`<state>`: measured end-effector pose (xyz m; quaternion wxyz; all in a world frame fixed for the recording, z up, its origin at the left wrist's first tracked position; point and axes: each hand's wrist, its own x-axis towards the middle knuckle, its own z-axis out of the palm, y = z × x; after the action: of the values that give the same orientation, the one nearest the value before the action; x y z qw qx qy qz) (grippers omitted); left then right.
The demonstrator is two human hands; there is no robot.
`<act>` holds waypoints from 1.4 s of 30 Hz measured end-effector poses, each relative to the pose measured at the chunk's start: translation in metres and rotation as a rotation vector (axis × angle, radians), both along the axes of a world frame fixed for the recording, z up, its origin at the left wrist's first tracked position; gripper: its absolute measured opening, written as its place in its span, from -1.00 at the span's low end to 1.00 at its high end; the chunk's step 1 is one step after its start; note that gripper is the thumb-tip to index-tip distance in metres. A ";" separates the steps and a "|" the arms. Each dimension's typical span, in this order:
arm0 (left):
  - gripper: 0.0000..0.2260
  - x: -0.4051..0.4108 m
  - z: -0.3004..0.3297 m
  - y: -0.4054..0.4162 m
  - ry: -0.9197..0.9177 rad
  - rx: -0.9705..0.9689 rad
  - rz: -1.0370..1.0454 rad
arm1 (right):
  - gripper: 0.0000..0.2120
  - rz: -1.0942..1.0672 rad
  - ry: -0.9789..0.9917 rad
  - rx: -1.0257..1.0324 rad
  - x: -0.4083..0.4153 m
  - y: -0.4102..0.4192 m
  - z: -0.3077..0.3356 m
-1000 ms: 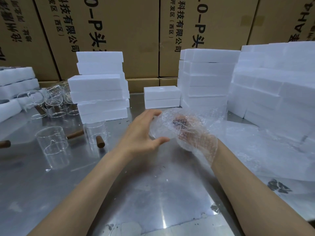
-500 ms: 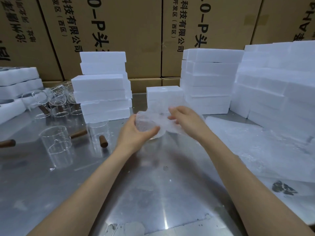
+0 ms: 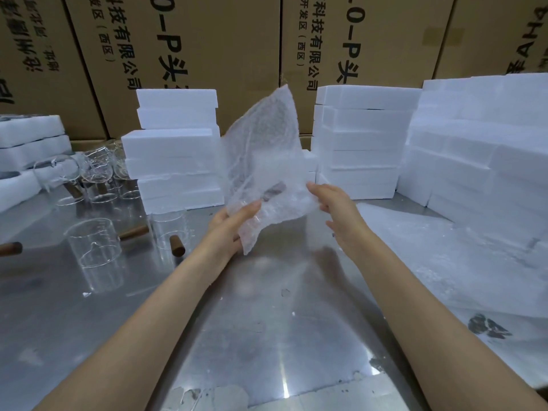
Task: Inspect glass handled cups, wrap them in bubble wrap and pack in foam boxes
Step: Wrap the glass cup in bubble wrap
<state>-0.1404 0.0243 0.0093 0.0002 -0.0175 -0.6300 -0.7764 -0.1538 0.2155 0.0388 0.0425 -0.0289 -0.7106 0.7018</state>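
Note:
A glass cup with a dark handle (image 3: pixel 274 191) shows dimly through a sheet of bubble wrap (image 3: pixel 264 149) held above the steel table (image 3: pixel 267 336). My left hand (image 3: pixel 231 226) grips the wrapped cup from below, thumb on top. A loose flap of the wrap stands upright above it. My right hand (image 3: pixel 335 206) is at the bundle's right side, fingers relaxed and fingertips touching the wrap's edge. Two bare glass cups (image 3: pixel 92 247) (image 3: pixel 170 232) with brown handles stand to the left.
More glass cups (image 3: pixel 98 176) cluster at the far left. Stacks of white foam boxes (image 3: pixel 175 149) (image 3: pixel 361 143) (image 3: pixel 480 149) ring the back and right. A pile of bubble wrap sheets (image 3: pixel 444 256) lies at the right. Cardboard cartons (image 3: pixel 222 54) form the back wall.
The bundle has risen and a flap of wrap now stands up. My right hand let go of the wrap it was pulling and moved to the right side.

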 end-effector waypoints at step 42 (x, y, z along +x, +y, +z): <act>-0.52 0.008 -0.010 0.017 0.329 -0.374 -0.242 | -0.82 0.103 0.406 1.016 0.006 -0.015 -0.007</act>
<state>-0.1320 0.0408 -0.0005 0.0067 -0.2183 -0.7472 -0.6277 -0.1473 0.2002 0.0315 0.1530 0.1659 -0.9380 0.2632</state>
